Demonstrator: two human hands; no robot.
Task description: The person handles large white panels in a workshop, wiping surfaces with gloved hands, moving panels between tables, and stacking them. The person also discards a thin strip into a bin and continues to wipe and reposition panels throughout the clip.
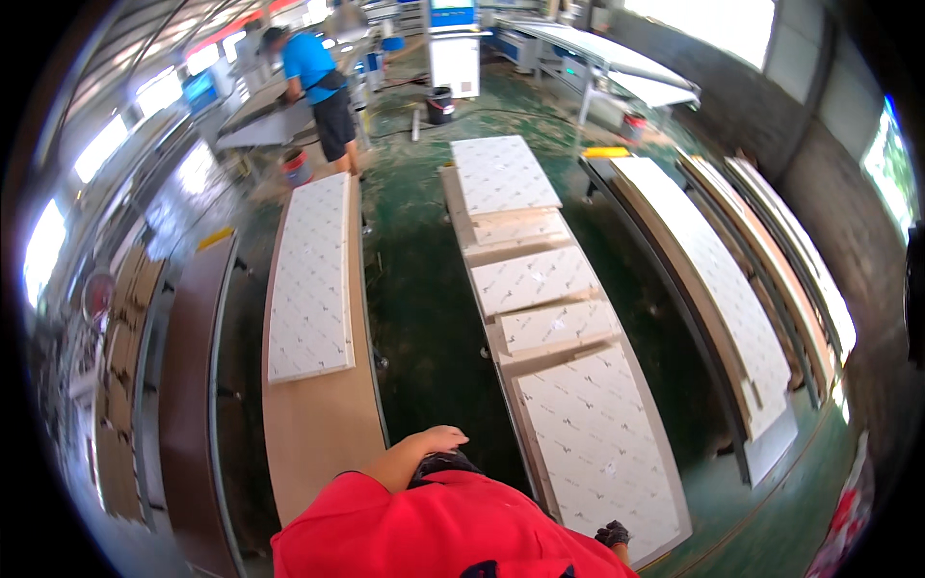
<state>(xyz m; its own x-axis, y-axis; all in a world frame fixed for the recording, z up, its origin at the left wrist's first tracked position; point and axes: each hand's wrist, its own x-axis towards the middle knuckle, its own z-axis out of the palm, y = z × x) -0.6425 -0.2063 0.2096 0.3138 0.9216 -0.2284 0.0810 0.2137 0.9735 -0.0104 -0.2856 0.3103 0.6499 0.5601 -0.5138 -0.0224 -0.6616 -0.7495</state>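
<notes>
My left arm bends across the front of my red shirt, with the bare left hand (445, 440) at my waist beside something black. Its fingers are small and partly hidden, so their grip cannot be made out. Low on the right, my right hand (613, 534) wears a dark glove. Its fingers look curled at the near end of a large white patterned panel (599, 438); whether they hold anything is hidden. The panel lies on a long stand (668, 470) before me. Farther along it rest a narrow panel (559, 327), a wider panel (536, 280) and a stacked far panel (505, 173).
Left of me, a white panel (313, 279) lies on a brown board (323, 433); a dark brown board (196, 385) is beyond. Stacked panels (708, 279) line the right. A person in blue (310, 72) leans over a far table. A black bucket (439, 106) stands ahead.
</notes>
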